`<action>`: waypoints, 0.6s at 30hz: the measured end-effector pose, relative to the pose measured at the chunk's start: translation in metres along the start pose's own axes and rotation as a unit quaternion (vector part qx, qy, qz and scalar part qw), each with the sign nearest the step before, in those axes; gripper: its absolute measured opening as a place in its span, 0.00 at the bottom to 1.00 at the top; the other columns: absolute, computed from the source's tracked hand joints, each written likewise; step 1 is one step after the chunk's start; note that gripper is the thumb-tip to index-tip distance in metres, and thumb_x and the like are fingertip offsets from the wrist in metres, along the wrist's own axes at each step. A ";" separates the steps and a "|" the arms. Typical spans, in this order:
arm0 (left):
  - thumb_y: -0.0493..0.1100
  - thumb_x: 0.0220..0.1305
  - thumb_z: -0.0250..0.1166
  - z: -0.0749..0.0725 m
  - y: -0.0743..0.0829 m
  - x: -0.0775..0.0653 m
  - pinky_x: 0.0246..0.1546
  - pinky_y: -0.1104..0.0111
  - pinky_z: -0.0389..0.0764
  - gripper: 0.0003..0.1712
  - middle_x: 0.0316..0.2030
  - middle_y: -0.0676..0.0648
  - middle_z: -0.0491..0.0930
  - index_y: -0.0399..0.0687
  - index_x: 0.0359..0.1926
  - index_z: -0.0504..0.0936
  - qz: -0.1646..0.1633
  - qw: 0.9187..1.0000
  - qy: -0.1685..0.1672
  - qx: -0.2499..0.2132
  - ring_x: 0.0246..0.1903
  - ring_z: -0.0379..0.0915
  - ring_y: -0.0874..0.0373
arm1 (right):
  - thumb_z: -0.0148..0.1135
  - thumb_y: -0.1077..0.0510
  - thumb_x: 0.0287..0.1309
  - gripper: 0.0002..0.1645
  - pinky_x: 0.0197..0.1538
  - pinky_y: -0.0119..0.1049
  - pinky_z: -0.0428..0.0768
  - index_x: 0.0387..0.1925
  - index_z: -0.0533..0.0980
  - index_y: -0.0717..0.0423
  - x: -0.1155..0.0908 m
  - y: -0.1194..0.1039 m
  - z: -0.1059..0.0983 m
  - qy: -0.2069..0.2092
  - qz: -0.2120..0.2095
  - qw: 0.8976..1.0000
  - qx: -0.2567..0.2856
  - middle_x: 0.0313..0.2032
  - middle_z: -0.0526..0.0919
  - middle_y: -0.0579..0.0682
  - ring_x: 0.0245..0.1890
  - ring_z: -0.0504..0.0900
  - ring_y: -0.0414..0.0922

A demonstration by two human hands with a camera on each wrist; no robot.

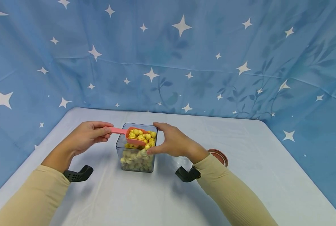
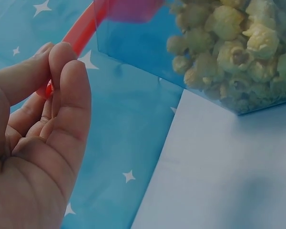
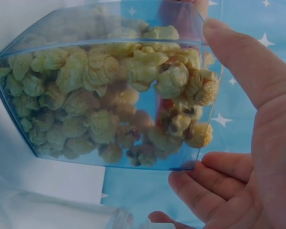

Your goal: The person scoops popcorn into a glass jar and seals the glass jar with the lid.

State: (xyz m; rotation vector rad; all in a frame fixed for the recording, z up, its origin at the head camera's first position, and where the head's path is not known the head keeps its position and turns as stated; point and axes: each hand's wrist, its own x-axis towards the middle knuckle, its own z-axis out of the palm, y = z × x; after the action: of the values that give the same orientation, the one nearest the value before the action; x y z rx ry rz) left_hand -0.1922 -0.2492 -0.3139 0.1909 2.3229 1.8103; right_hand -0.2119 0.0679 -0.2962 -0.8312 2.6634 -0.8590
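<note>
My left hand (image 1: 91,135) pinches the end of a coral-red scoop (image 1: 118,130) between thumb and fingers. The scoop's bowl, heaped with yellow popcorn (image 1: 136,134), lies inside the top of a clear square container (image 1: 122,157). More popcorn (image 3: 90,76) fills much of that container. On its right side, my right hand (image 1: 177,139) holds the container, thumb at the near rim corner and fingers toward the far corner. In the left wrist view the scoop's handle (image 2: 81,33) runs up from the fingertips toward the container's wall.
A clear glass vessel (image 1: 182,161) stands partly hidden below my right wrist. Behind my right forearm lies a round reddish-brown lid-like piece (image 1: 219,156). A white cloth covers the table (image 1: 114,201), and a blue starry curtain (image 1: 168,47) hangs behind its far edge.
</note>
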 end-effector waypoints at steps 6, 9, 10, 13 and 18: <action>0.42 0.76 0.58 0.006 -0.002 0.004 0.46 0.70 0.83 0.29 0.38 0.47 0.81 0.22 0.66 0.66 0.007 1.000 0.003 -0.009 0.37 0.78 0.62 | 0.77 0.37 0.48 0.63 0.68 0.51 0.67 0.77 0.55 0.53 0.000 0.000 0.000 -0.002 0.002 1.000 0.003 0.73 0.61 0.50 0.71 0.62 0.49; 0.41 0.77 0.56 0.007 -0.002 0.005 0.46 0.69 0.83 0.28 0.39 0.47 0.81 0.22 0.66 0.65 0.007 1.000 0.007 -0.015 0.37 0.78 0.62 | 0.77 0.37 0.48 0.63 0.68 0.51 0.67 0.77 0.56 0.54 0.000 -0.001 0.000 -0.001 0.002 1.000 0.006 0.73 0.62 0.50 0.71 0.62 0.49; 0.41 0.77 0.56 0.007 -0.003 0.005 0.47 0.69 0.83 0.28 0.39 0.47 0.81 0.22 0.67 0.65 0.007 1.000 0.008 -0.017 0.37 0.79 0.62 | 0.77 0.37 0.48 0.63 0.68 0.51 0.67 0.77 0.56 0.54 0.000 -0.001 0.000 -0.001 0.002 1.000 0.007 0.73 0.61 0.50 0.71 0.62 0.49; 0.40 0.77 0.55 0.007 -0.003 0.006 0.47 0.69 0.82 0.28 0.39 0.48 0.81 0.23 0.67 0.65 0.006 1.000 0.010 -0.021 0.37 0.79 0.63 | 0.77 0.37 0.48 0.63 0.68 0.51 0.67 0.77 0.55 0.54 0.000 -0.001 0.000 -0.001 0.001 1.000 0.009 0.73 0.61 0.50 0.71 0.62 0.49; 0.39 0.77 0.55 0.005 -0.003 0.004 0.45 0.71 0.83 0.27 0.37 0.49 0.81 0.22 0.67 0.64 0.005 0.999 0.021 -0.024 0.37 0.79 0.63 | 0.77 0.37 0.48 0.63 0.68 0.50 0.68 0.77 0.55 0.54 0.000 0.000 -0.001 -0.001 -0.003 1.000 0.010 0.73 0.61 0.50 0.71 0.63 0.49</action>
State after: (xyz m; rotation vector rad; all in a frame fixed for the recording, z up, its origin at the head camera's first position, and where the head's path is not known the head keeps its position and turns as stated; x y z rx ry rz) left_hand -0.1947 -0.2448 -0.3182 0.1582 2.3072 1.8904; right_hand -0.2123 0.0682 -0.2959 -0.8361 2.6473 -0.8827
